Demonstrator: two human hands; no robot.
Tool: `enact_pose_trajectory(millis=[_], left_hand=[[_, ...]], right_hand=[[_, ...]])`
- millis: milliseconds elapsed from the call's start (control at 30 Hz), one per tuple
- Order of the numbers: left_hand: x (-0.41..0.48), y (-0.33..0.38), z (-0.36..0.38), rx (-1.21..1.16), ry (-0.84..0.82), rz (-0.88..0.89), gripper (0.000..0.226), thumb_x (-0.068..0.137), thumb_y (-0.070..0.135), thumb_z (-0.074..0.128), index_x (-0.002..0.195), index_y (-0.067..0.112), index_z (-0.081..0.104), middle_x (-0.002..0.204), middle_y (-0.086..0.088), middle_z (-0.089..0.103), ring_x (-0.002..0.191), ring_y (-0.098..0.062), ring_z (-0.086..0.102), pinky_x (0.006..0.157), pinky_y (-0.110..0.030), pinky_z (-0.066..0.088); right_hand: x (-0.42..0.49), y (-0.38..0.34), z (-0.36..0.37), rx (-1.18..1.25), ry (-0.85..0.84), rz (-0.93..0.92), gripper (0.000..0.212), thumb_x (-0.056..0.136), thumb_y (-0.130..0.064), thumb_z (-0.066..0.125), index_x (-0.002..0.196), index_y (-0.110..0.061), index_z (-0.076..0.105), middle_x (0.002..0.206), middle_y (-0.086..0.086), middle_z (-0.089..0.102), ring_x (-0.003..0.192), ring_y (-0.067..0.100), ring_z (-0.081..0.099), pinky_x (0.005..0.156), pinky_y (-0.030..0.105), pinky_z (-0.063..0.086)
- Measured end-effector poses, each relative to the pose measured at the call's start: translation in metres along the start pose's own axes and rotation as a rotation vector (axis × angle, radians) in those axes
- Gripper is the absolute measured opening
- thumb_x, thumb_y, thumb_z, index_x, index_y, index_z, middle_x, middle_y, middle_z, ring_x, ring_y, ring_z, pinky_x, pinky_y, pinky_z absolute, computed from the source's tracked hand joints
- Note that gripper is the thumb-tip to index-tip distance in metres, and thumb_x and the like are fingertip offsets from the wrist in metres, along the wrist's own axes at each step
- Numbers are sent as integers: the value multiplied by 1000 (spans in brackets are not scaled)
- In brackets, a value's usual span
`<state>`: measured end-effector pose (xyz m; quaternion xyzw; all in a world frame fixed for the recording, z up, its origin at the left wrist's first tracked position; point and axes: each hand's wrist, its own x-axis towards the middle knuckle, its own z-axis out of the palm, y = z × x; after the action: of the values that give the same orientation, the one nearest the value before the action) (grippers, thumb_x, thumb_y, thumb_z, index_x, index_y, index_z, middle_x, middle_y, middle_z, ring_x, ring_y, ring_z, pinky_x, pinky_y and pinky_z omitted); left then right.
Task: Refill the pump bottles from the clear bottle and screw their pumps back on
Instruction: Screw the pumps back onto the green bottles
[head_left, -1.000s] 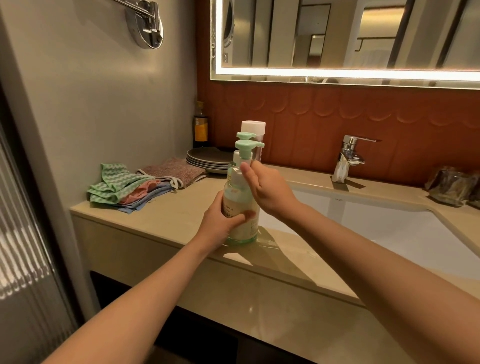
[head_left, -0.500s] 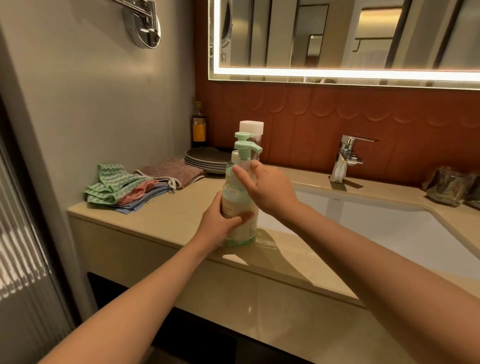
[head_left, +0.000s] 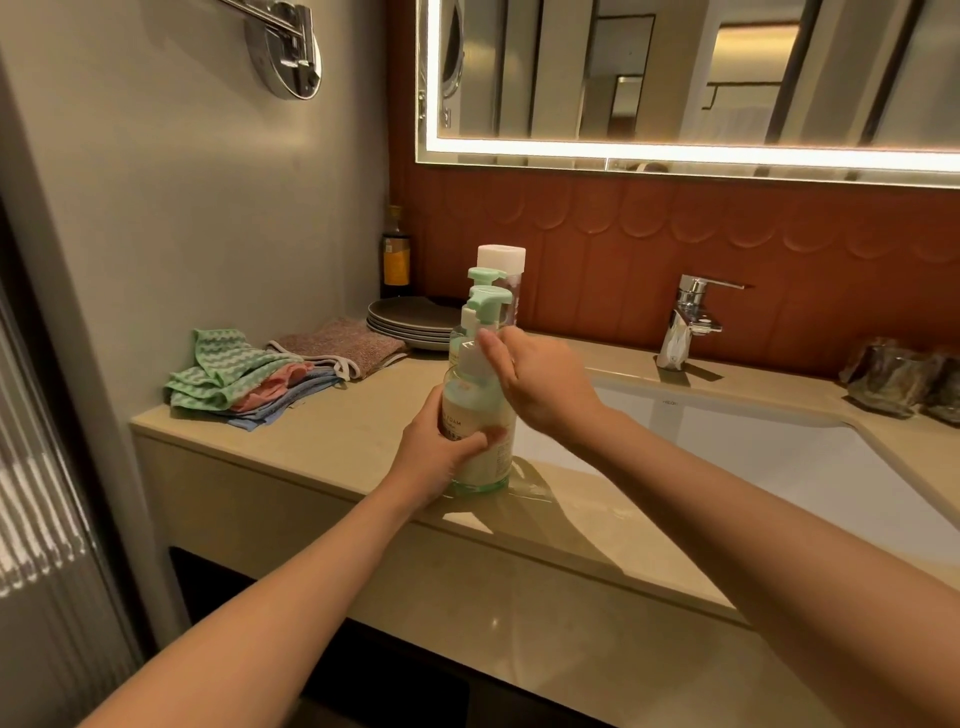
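The left hand (head_left: 436, 457) wraps round the middle of the front pump bottle (head_left: 467, 400) and holds it standing on the counter (head_left: 337, 447). The right hand (head_left: 545, 387) is just above the left one. Its fingers curl round the white neck of the green pump (head_left: 488, 301) on top. Right behind the hands stand a second pump bottle (head_left: 484, 274) and the clear bottle (head_left: 501, 258) with a white cap. Folded cloths (head_left: 244, 379) lie far to the left of the left hand.
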<state>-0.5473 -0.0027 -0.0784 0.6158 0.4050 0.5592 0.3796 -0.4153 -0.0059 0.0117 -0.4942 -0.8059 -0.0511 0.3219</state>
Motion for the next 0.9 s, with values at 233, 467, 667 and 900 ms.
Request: enact_pose_trajectory(millis=[233, 467, 667, 900], left_hand=[[0, 0, 0, -31, -3, -14, 49, 70, 25, 77, 106, 42, 50, 108, 17, 61, 102, 1, 55, 71, -12, 44], [1, -2, 1, 27, 38, -27, 53, 66, 32, 78, 109, 34, 47, 108, 12, 60, 105, -10, 54, 76, -18, 43], [-2, 3, 1, 24, 26, -44, 60, 63, 38, 76, 115, 30, 47, 107, 15, 58, 100, -4, 53, 73, -14, 42], [0, 0, 1, 50, 41, -42, 56, 66, 31, 79, 112, 31, 47, 107, 15, 59, 100, -5, 52, 75, -16, 42]], right_hand=[[8, -5, 1, 384, -165, 10, 39, 98, -39, 35, 124, -12, 44, 122, 11, 56, 110, 27, 54, 91, 45, 46], [1, -5, -2, -137, -61, 71, 59, 92, -59, 17, 84, -13, 52, 87, 5, 62, 93, 24, 59, 111, 51, 20], [12, -14, 0, 291, -128, 160, 61, 91, -60, 29, 126, -12, 44, 123, 9, 59, 113, 27, 55, 98, 46, 42], [1, -11, 4, 249, -101, 143, 54, 95, -53, 24, 115, -10, 49, 116, 11, 61, 110, 30, 54, 101, 52, 38]])
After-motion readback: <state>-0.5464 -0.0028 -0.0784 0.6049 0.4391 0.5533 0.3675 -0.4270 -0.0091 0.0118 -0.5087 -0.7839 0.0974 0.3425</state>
